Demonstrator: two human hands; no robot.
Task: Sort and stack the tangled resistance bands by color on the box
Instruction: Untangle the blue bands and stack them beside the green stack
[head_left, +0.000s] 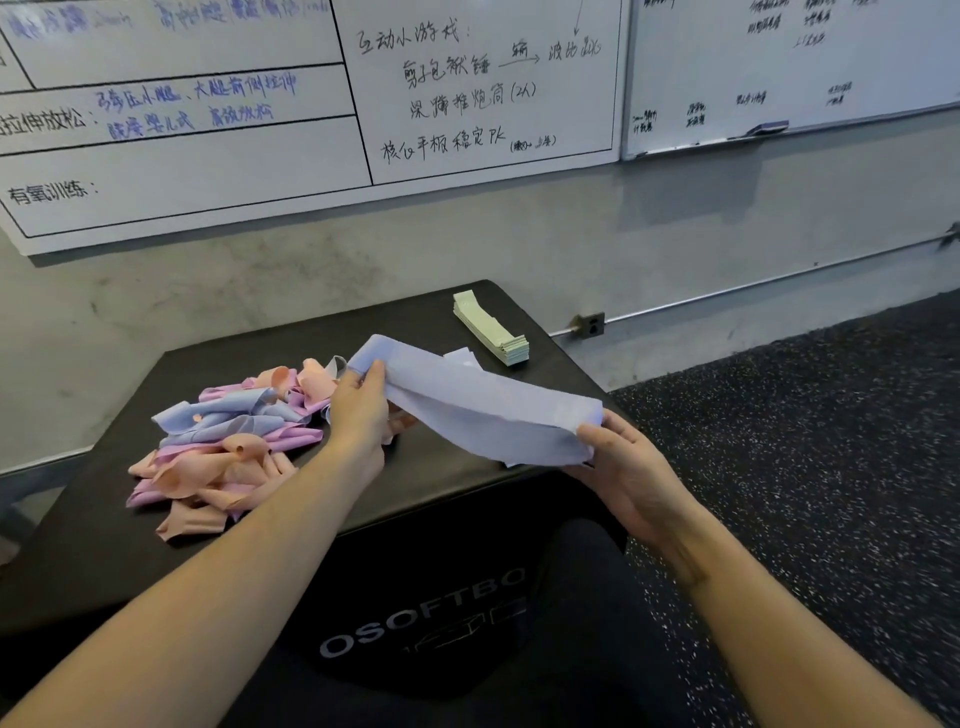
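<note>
A pale blue band (483, 410) is stretched flat between both hands above the black box (441, 499). My left hand (358, 405) pinches its far left end, and my right hand (623, 467) grips its near right end. A tangled heap of pink, purple and blue bands (228, 441) lies on the left half of the box top. A neat stack of light green bands (491, 327) sits at the far right corner. Another pale band (462, 358) peeks out behind the held one.
The box stands against a grey wall with whiteboards (311, 104) above it. Dark speckled rubber floor (805, 415) spreads to the right. A wall socket (589, 326) sits low on the wall beside the box's right corner.
</note>
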